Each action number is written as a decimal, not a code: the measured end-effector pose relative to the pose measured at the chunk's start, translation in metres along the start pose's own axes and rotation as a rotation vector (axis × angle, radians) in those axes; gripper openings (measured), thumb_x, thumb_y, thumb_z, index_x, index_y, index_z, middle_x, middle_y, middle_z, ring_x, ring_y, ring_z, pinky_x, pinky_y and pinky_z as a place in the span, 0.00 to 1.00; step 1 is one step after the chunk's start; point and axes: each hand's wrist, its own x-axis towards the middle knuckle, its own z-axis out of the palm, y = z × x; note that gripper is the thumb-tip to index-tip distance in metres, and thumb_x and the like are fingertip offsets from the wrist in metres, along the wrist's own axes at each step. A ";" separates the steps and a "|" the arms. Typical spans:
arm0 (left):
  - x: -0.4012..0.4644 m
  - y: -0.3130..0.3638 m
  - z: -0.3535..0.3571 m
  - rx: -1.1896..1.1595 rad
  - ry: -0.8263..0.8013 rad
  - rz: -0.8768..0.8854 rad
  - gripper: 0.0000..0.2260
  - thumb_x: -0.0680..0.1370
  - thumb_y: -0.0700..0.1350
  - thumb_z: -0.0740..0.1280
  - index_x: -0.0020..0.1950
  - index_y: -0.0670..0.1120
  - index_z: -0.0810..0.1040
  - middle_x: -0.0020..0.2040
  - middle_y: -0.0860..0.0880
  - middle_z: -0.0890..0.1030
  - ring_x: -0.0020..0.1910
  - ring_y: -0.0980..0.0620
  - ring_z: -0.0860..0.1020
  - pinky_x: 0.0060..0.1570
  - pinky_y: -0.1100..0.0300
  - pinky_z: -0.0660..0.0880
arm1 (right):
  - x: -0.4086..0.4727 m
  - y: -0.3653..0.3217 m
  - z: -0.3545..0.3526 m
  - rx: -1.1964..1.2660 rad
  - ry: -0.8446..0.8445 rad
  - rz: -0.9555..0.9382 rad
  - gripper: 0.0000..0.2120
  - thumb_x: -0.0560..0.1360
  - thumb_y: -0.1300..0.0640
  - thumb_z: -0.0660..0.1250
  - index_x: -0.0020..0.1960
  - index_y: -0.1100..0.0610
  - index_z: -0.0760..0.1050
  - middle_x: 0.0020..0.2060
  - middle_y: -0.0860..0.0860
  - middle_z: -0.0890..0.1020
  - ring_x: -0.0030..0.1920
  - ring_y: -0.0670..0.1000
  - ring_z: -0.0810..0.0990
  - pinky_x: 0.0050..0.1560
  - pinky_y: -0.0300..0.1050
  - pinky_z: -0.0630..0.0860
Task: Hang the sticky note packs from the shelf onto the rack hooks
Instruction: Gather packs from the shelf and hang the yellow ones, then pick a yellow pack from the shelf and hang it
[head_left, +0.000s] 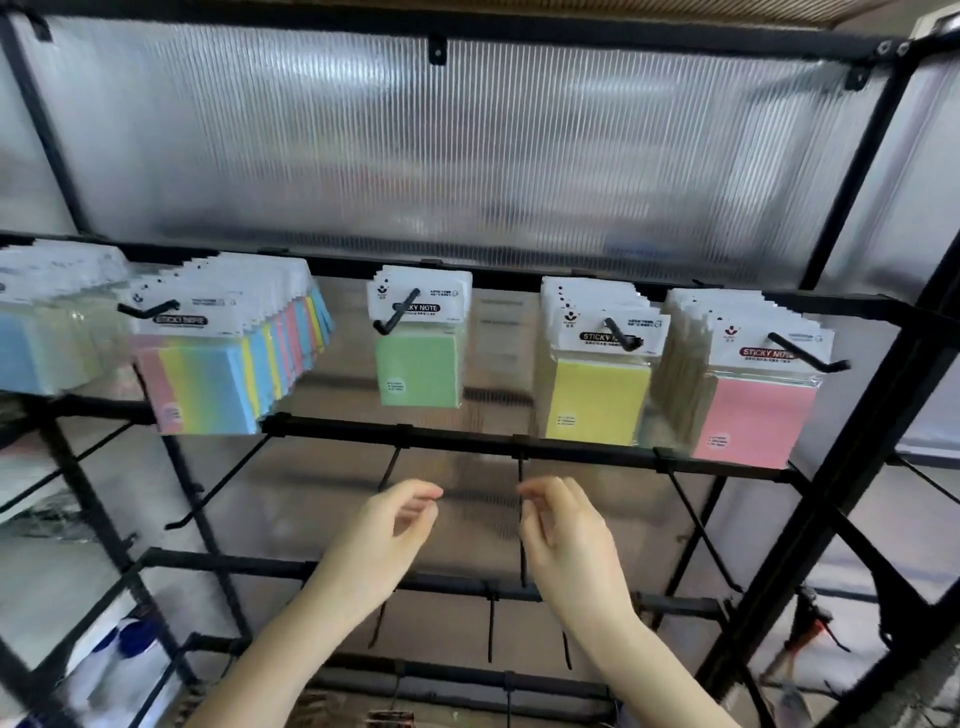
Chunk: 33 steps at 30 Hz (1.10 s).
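A black rack carries sticky note packs on its upper row of hooks. Green packs (418, 364) hang on the middle hook (397, 312), with a few behind the front one. To the right hang yellow packs (595, 400) and pink packs (753, 421). Left of the green ones hang many rainbow packs (208, 384), and blue packs (26, 353) sit at the far left edge. My left hand (387, 535) and my right hand (566, 535) float below the green packs, in front of the lower crossbar (467, 441). Both have loosely curled fingers and hold nothing.
Empty black hooks (218, 493) stick out from the lower crossbars. A ribbed translucent panel (467, 145) backs the rack. The rack's black corner post (841, 467) runs down the right side. A white and blue bag (119, 654) lies at the lower left.
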 end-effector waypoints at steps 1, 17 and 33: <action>-0.002 -0.008 -0.011 0.010 0.012 -0.003 0.08 0.80 0.44 0.63 0.57 0.55 0.76 0.52 0.61 0.78 0.52 0.67 0.75 0.49 0.80 0.67 | 0.002 -0.011 0.007 -0.008 0.004 -0.031 0.08 0.79 0.58 0.61 0.56 0.54 0.76 0.50 0.44 0.76 0.50 0.47 0.76 0.50 0.42 0.74; -0.087 -0.165 -0.260 0.173 0.168 -0.204 0.09 0.80 0.43 0.63 0.58 0.52 0.77 0.52 0.56 0.79 0.53 0.60 0.77 0.56 0.61 0.74 | 0.002 -0.249 0.205 0.050 -0.160 -0.393 0.07 0.78 0.59 0.62 0.51 0.61 0.77 0.48 0.54 0.77 0.49 0.58 0.76 0.47 0.53 0.75; -0.186 -0.289 -0.409 0.315 0.341 -0.623 0.07 0.79 0.41 0.63 0.49 0.52 0.78 0.48 0.53 0.81 0.46 0.53 0.80 0.49 0.55 0.76 | -0.029 -0.413 0.388 0.186 -0.538 -0.630 0.10 0.79 0.57 0.59 0.56 0.58 0.76 0.54 0.53 0.77 0.52 0.56 0.77 0.52 0.51 0.75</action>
